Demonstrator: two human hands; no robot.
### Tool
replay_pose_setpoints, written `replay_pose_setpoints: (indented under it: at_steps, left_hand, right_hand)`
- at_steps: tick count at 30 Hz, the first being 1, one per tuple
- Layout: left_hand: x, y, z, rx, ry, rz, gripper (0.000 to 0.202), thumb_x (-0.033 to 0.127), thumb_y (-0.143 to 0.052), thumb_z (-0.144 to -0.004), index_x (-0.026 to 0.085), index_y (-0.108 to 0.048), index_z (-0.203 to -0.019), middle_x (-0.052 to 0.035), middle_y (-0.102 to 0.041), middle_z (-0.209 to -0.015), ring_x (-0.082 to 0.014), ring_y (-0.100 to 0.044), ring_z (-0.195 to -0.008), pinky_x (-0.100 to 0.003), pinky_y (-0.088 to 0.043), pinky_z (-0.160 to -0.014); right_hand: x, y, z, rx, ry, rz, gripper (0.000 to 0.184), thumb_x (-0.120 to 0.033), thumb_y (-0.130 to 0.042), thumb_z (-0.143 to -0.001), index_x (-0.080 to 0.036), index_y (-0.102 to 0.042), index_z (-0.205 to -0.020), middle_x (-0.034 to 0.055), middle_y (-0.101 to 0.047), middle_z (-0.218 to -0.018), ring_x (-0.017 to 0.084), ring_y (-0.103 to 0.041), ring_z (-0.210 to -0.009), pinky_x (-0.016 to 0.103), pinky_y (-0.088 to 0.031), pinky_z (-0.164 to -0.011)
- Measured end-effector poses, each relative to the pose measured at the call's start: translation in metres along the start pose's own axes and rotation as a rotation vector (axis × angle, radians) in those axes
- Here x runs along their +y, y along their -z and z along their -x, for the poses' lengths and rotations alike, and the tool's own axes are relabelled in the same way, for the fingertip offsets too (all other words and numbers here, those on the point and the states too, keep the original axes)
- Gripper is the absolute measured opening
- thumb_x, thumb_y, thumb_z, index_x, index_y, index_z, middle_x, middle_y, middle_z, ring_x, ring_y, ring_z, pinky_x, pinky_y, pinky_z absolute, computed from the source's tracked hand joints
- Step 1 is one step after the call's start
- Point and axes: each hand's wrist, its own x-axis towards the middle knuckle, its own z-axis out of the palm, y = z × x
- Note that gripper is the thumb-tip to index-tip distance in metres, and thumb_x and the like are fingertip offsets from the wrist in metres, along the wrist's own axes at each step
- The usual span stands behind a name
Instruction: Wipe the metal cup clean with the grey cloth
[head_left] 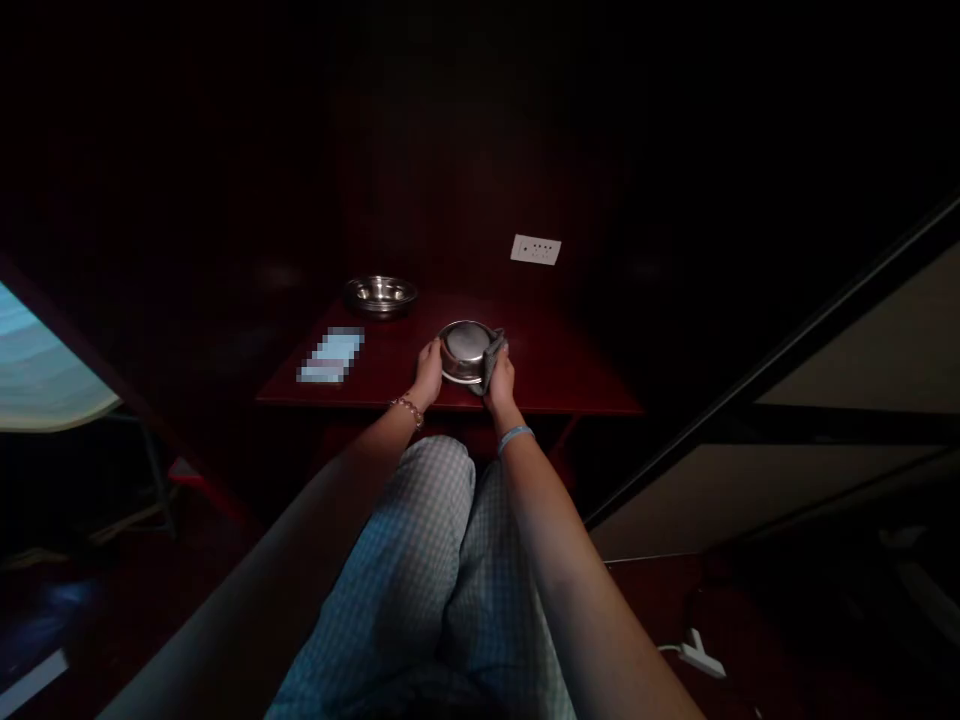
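Observation:
Above the front part of a dark red tabletop, a shiny metal bowl (466,345) is held between my hands, its rounded bottom turned up towards me. My left hand (428,373) grips the bowl's left rim. On the opposite side, my right hand (501,378) presses a grey cloth (493,358) against the bowl's right edge; part of the cloth hangs below the rim. Further back on the left stands what looks like a stack of metal bowls (380,296), open side up.
A pixelated flat, bright object (331,355) lies on the tabletop (570,375) at the left. The back wall carries a white socket panel (536,249). Dark panels close in both sides. A white power strip (702,658) with a cable lies on the floor at the lower right.

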Motion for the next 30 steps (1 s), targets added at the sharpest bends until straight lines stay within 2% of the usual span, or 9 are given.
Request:
replay_pose_setpoints:
  at_steps: [3,6,11,15,19,23,26,28,30]
  left_hand:
    - [0.001,0.006,-0.003,0.002,-0.124,-0.175,0.020,0.026,-0.054,-0.085,0.016,-0.057,-0.068,0.0023,-0.055,-0.064,-0.0109,-0.050,-0.064,-0.021,-0.040,-0.067]
    - [0.001,0.011,-0.003,0.018,-0.210,-0.215,0.020,0.027,-0.052,-0.086,0.016,-0.057,-0.069,0.0031,-0.052,-0.064,-0.0107,-0.048,-0.064,-0.020,-0.038,-0.065]
    - [0.001,0.015,0.002,-0.035,-0.203,-0.234,0.029,0.037,-0.052,-0.086,0.018,-0.052,-0.065,0.0039,-0.046,-0.059,-0.0104,-0.043,-0.058,-0.021,-0.036,-0.059]
    - [0.002,0.016,0.005,-0.010,-0.220,-0.299,0.038,0.048,-0.051,-0.086,0.019,-0.050,-0.061,0.0030,-0.046,-0.056,-0.0110,-0.041,-0.054,-0.023,-0.033,-0.054]
    - [0.004,0.014,0.007,0.008,-0.209,-0.340,0.039,0.049,-0.051,-0.086,0.019,-0.052,-0.060,0.0023,-0.047,-0.054,-0.0121,-0.042,-0.053,-0.023,-0.033,-0.053]
    - [0.002,0.011,0.007,0.013,-0.155,-0.255,0.037,0.044,-0.056,-0.084,0.019,-0.052,-0.057,0.0026,-0.048,-0.052,-0.0117,-0.042,-0.051,-0.022,-0.033,-0.052]
    - [0.001,0.010,0.005,0.027,-0.147,-0.230,0.032,0.035,-0.056,-0.085,0.018,-0.054,-0.057,0.0025,-0.050,-0.053,-0.0113,-0.043,-0.051,-0.021,-0.034,-0.053]
    - [0.001,0.010,0.004,0.040,-0.127,-0.186,0.027,0.029,-0.057,-0.084,0.018,-0.057,-0.059,0.0016,-0.054,-0.055,-0.0118,-0.046,-0.053,-0.021,-0.036,-0.055]
    - [0.002,0.010,0.003,0.048,-0.088,-0.124,0.020,0.024,-0.057,-0.082,0.018,-0.060,-0.063,0.0006,-0.058,-0.059,-0.0126,-0.051,-0.056,-0.021,-0.040,-0.060]
  right_hand:
    - [-0.001,0.001,0.003,0.002,-0.004,0.037,0.044,-0.047,-0.040,-0.091,-0.009,-0.063,-0.099,0.0061,-0.070,-0.088,0.015,-0.064,-0.084,0.028,-0.049,-0.083]
    - [-0.002,0.002,0.005,-0.009,0.001,0.058,0.043,-0.046,-0.043,-0.091,-0.009,-0.064,-0.095,0.0051,-0.069,-0.081,0.014,-0.062,-0.080,0.029,-0.050,-0.080]
    - [-0.001,0.000,0.005,0.074,0.008,0.031,0.034,-0.043,-0.049,-0.088,-0.012,-0.064,-0.090,0.0015,-0.066,-0.074,0.013,-0.061,-0.071,0.028,-0.053,-0.073]
    - [-0.007,-0.001,0.007,0.127,0.008,-0.059,0.034,-0.041,-0.047,-0.088,-0.013,-0.064,-0.095,0.0040,-0.068,-0.083,0.014,-0.064,-0.076,0.030,-0.053,-0.079]
    - [-0.023,0.003,0.013,0.188,0.103,-0.138,0.046,-0.051,-0.039,-0.090,-0.015,-0.064,-0.106,0.0068,-0.070,-0.102,0.016,-0.065,-0.095,0.031,-0.050,-0.089]
    - [-0.039,0.008,0.022,0.092,0.170,0.004,0.049,-0.055,-0.046,-0.086,-0.014,-0.066,-0.102,0.0052,-0.071,-0.099,0.017,-0.063,-0.096,0.030,-0.048,-0.089]
    - [-0.045,0.004,0.030,-0.089,0.218,0.220,0.048,-0.056,-0.048,-0.085,-0.014,-0.068,-0.098,0.0056,-0.072,-0.096,0.019,-0.063,-0.095,0.032,-0.047,-0.090]
    - [-0.047,-0.001,0.036,-0.202,0.336,0.403,0.044,-0.053,-0.048,-0.087,-0.017,-0.069,-0.103,0.0073,-0.070,-0.108,0.022,-0.059,-0.107,0.035,-0.043,-0.098]
    - [-0.048,-0.005,0.041,-0.286,0.497,0.609,0.041,-0.047,-0.050,-0.088,-0.020,-0.065,-0.116,0.0080,-0.062,-0.128,0.023,-0.051,-0.123,0.039,-0.034,-0.109]
